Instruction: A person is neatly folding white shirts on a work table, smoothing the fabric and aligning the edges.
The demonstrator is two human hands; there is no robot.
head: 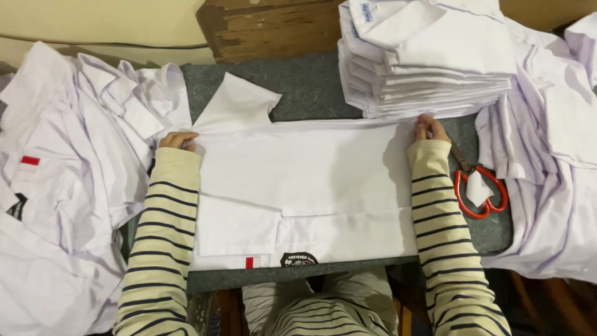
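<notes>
Striped sleeves nearest the lens, one down each side of a white shirt (298, 186) spread flat on the grey desk (311, 87). Left hand (177, 139) pressed on the shirt's far left corner, fingers curled down onto the cloth, just below an upturned collar flap. Right hand (429, 129) at the far right corner, fingers pinched on the shirt's edge, touching the foot of a stack of folded white shirts (429, 59). Small red-and-white patch and a dark round badge along the shirt's near hem. Red-handled scissors (479, 190) lying on the desk just right of the right sleeve, a scrap of white cloth inside one handle loop. Loose heap of white shirts (68, 186) left of the desk, another rumpled heap (553, 155) on the right. Worn wooden board (273, 28) beyond the desk's far edge.
</notes>
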